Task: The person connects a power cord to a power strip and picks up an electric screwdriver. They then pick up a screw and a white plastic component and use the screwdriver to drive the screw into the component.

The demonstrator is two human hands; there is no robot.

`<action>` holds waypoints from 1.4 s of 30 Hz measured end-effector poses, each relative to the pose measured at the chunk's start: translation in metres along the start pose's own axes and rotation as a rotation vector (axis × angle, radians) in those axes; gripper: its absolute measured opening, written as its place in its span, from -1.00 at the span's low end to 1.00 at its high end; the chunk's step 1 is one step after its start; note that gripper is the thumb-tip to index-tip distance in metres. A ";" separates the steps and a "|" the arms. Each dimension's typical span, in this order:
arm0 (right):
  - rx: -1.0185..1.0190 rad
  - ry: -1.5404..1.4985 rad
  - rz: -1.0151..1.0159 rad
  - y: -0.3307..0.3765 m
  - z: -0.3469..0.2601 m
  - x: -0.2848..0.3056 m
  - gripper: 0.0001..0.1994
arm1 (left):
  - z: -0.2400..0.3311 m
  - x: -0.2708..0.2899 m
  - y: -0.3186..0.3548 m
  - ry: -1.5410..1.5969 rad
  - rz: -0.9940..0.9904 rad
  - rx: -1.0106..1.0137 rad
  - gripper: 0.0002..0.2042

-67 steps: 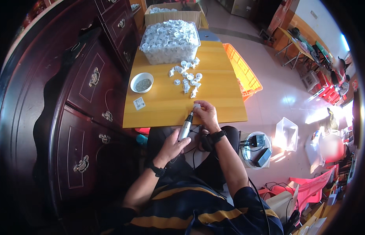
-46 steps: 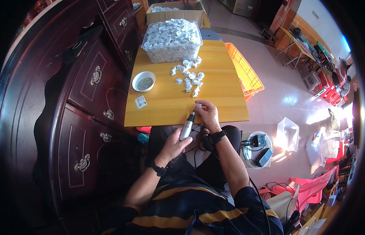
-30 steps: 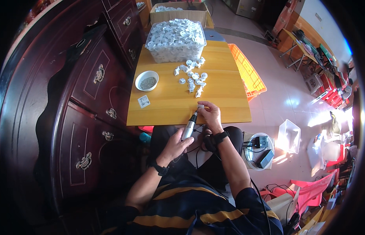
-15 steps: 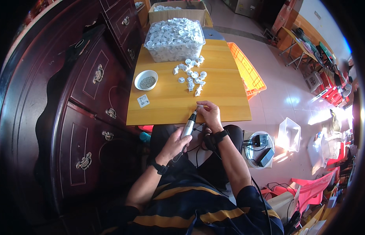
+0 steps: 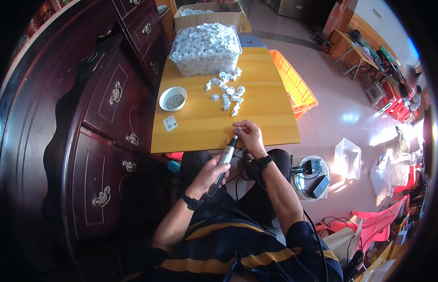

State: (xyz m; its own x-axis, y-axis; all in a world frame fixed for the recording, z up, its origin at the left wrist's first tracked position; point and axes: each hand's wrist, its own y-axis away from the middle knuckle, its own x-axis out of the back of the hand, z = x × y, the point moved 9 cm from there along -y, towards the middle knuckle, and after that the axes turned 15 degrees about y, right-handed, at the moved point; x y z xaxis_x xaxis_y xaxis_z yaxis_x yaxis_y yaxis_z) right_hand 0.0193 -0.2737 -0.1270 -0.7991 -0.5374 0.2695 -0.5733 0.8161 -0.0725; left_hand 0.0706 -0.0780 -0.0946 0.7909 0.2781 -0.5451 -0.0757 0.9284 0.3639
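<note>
Left grip (image 5: 210, 173) clenched on tool (image 5: 224, 159), right grip (image 5: 247, 135) pinching white part (image 5: 238, 129) at table's (image 5: 270, 117) near edge. Best to keep tip square, light pressure, part braced.

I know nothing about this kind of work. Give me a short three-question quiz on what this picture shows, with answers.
1. True or false: the left hand holds a pen-shaped power tool.
2. Where does the small white bowl stand? A) on the floor B) on the wooden table, left of the loose white parts C) inside the orange crate
3. Fill in: the clear tub at the table's far end is heaped with small ____ parts.

Key
1. True; its tip meets the small white piece pinched in the right hand.
2. B
3. white
</note>
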 end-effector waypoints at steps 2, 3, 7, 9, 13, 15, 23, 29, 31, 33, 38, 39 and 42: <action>0.000 -0.025 0.004 0.000 -0.004 0.000 -0.78 | 0.004 -0.003 0.007 0.040 -0.019 0.013 -0.76; -0.022 -0.025 0.018 0.000 -0.006 0.002 -0.79 | 0.004 -0.001 0.011 0.066 -0.007 0.024 -0.75; -0.035 0.404 0.048 -0.006 -0.034 0.022 -0.78 | 0.004 0.012 0.030 0.027 -0.041 -0.027 -0.72; 0.093 0.557 0.146 -0.019 -0.036 0.043 -0.76 | 0.002 0.016 0.040 0.001 -0.054 -0.040 -0.68; 0.053 0.931 0.157 -0.036 -0.045 0.067 -0.75 | -0.012 0.039 0.057 -0.031 -0.078 -0.069 -0.55; 0.040 1.002 0.141 -0.043 -0.053 0.074 -0.70 | -0.013 0.046 0.062 -0.094 -0.056 -0.117 -0.55; 0.074 0.880 0.360 -0.072 -0.091 0.080 -0.66 | -0.021 0.072 0.060 0.003 -0.031 -0.213 -0.59; 0.179 0.863 0.334 -0.109 -0.086 0.059 -0.68 | -0.024 0.078 0.057 0.077 -0.016 -0.234 -0.41; 0.184 0.861 0.228 -0.122 -0.087 0.039 -0.68 | -0.021 0.077 0.061 0.079 -0.044 -0.268 -0.41; 0.219 0.828 0.175 -0.129 -0.097 0.015 -0.70 | -0.020 0.078 0.063 0.094 -0.023 -0.272 -0.40; 0.552 0.816 -0.153 -0.129 -0.149 -0.086 -0.76 | -0.014 0.077 0.059 0.153 -0.041 -0.251 -0.48; 0.584 0.831 -0.240 -0.130 -0.156 -0.109 -0.77 | -0.015 0.078 0.059 0.153 -0.046 -0.254 -0.47; 0.693 0.910 -0.258 -0.143 -0.166 -0.166 -0.84 | -0.017 0.080 0.063 0.165 -0.044 -0.260 -0.44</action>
State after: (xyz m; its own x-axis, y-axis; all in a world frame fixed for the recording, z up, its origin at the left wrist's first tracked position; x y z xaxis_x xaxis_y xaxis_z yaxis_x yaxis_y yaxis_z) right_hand 0.2640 -0.2659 -0.0020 -0.3815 -0.0910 0.9199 -0.9000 0.2636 -0.3472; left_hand 0.1188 0.0065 -0.1279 0.6892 0.2525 -0.6791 -0.2128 0.9665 0.1434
